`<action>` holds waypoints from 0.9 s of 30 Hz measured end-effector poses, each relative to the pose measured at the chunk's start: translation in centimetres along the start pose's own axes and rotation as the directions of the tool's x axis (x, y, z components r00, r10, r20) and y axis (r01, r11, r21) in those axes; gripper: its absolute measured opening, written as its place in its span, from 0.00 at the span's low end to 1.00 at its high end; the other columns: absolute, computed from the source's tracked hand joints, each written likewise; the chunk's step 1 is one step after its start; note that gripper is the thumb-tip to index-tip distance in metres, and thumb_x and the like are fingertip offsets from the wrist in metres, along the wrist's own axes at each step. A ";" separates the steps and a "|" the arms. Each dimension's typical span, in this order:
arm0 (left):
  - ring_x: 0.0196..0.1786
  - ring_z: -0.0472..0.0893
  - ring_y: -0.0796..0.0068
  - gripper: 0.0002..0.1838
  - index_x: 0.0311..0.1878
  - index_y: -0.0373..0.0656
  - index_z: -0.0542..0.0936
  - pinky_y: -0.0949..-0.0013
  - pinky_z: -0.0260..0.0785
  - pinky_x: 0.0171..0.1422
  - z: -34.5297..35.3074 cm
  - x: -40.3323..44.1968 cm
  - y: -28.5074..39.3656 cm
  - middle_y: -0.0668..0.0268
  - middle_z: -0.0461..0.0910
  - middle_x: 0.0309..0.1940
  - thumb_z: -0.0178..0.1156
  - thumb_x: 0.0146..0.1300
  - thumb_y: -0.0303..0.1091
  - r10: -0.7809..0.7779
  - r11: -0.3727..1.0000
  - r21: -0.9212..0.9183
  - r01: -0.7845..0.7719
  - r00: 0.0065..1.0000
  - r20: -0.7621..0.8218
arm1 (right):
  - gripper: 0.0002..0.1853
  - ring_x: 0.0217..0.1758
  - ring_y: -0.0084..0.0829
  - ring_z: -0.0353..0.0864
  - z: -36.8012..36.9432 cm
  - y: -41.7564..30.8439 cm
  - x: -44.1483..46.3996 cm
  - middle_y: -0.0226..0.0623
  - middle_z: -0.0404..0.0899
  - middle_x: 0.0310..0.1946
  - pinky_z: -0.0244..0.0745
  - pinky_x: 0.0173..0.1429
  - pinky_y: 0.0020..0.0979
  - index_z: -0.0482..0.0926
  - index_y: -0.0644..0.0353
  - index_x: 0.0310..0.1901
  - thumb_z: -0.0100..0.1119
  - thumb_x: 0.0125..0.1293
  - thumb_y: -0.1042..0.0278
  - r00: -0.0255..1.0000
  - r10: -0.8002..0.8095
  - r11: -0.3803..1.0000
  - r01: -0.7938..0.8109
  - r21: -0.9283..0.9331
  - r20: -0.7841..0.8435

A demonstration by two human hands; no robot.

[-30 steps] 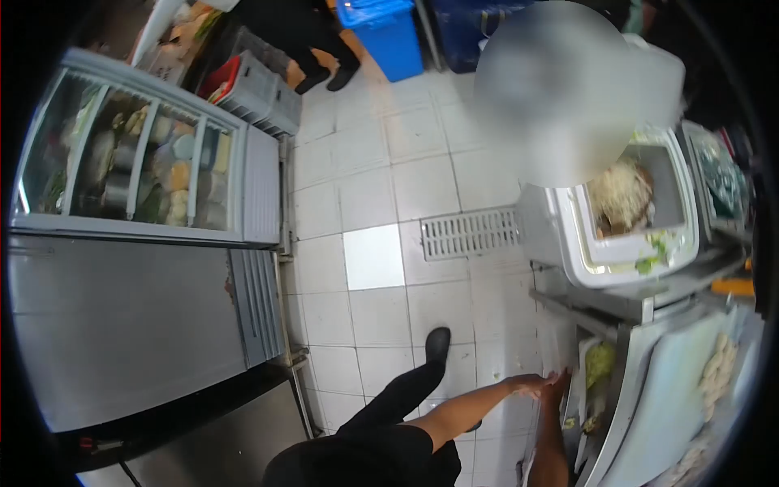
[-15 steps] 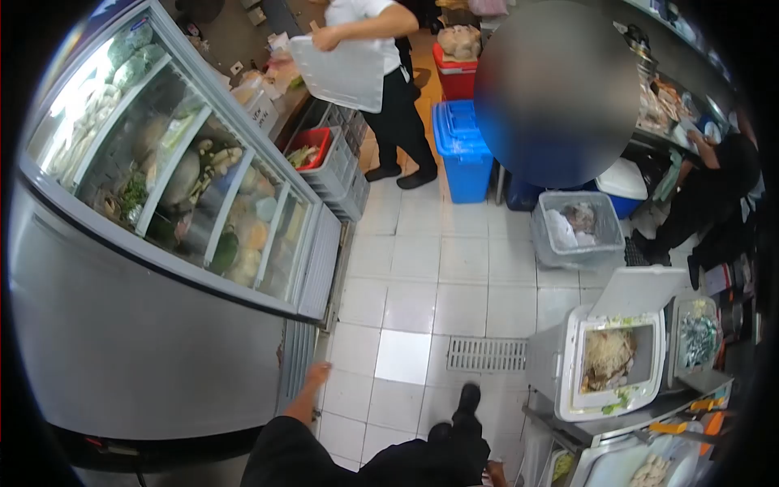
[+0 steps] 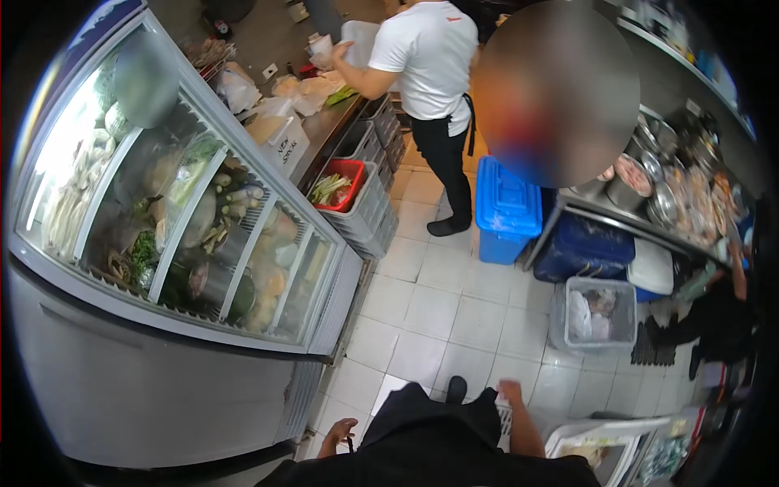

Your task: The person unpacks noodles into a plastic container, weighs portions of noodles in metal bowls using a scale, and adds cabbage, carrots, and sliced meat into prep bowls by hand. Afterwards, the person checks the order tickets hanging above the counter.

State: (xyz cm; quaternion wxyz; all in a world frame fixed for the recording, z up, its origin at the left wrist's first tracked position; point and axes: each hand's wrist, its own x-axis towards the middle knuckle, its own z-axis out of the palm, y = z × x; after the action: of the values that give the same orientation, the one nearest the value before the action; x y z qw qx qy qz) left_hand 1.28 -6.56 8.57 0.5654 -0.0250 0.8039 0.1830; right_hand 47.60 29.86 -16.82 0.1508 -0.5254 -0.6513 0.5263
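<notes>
My left hand (image 3: pixel 344 432) hangs low beside my dark clothing (image 3: pixel 422 442), near the base of the glass-fronted fridge (image 3: pixel 324 325). Its fingers are loosely bent and apart, and I see nothing held in them. At my other side is my right hand (image 3: pixel 511 392), above the tiled floor, near the white open-topped bin (image 3: pixel 560 442). Its fingers look loose and somewhat blurred, with no object visible in them. Neither hand touches anything other than perhaps my clothes. Vegetables fill the fridge shelves behind the glass.
A person in a white shirt (image 3: pixel 430 57) stands at the left counter holding a pale translucent lid (image 3: pixel 359 40). Ahead are a blue lidded bin (image 3: pixel 507 213) and a clear tub with bags (image 3: pixel 599 341). Another person in dark clothes (image 3: pixel 718 325) bends at the right.
My view has moved forward along the floor. My right hand has swung forward and my left hand back. The person in white has turned to the counter with the lid. The white bin has dropped lower.
</notes>
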 end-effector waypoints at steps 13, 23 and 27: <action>0.47 0.77 0.70 0.29 0.60 0.43 0.66 0.68 0.73 0.38 -8.1 12.9 41.2 0.64 0.74 0.45 0.54 0.65 0.54 0.270 0.437 -0.578 -0.689 0.714 -0.646 | 0.17 0.44 0.33 0.82 -7.4 -51.9 40.6 0.43 0.80 0.44 0.77 0.45 0.31 0.72 0.61 0.54 0.50 0.68 0.63 0.976 -0.115 0.853 0.001 0.523 0.186; 0.52 0.77 0.64 0.45 0.69 0.41 0.56 0.61 0.69 0.53 -29.7 3.7 80.1 0.55 0.70 0.59 0.48 0.60 0.68 0.383 0.142 -0.468 -0.872 0.484 -0.786 | 0.17 0.40 0.31 0.83 0.5 -67.1 56.3 0.42 0.81 0.39 0.77 0.43 0.28 0.73 0.62 0.52 0.55 0.65 0.65 0.832 -0.129 0.867 -0.169 0.469 0.539; 0.40 0.81 0.68 0.36 0.62 0.38 0.64 0.70 0.74 0.39 -36.8 4.2 85.5 0.55 0.78 0.47 0.52 0.63 0.59 0.186 -0.122 -0.517 -0.847 0.493 -0.850 | 0.16 0.40 0.33 0.84 4.1 -70.9 64.0 0.44 0.81 0.41 0.79 0.43 0.29 0.72 0.60 0.54 0.53 0.67 0.65 0.761 -0.078 0.940 -0.159 0.302 0.644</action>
State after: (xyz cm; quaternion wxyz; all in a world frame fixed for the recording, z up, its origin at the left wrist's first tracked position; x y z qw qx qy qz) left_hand -54.51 61.98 38.24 0.0335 -0.0698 0.5367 0.8402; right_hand -18.52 89.15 18.57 -0.0071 -0.2913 -0.5509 0.7820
